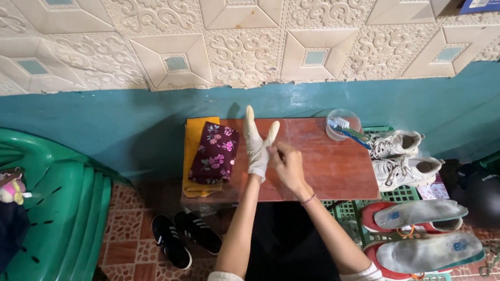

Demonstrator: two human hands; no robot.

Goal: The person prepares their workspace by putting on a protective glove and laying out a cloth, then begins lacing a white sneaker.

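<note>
So the left hand (257,152) is up over the middle of the small reddish desk (331,169), inside a pale rubber glove (255,135) with fingers straight and together, and the right hand (287,164) is pinched shut on the glove's edge near the thumb. Left of them a floral cloth (215,152) lies on a yellow cloth (194,140) at the desk's left edge. A clear cup with toothbrushes (343,125) sits at the back right corner. Bare wood between.
</note>
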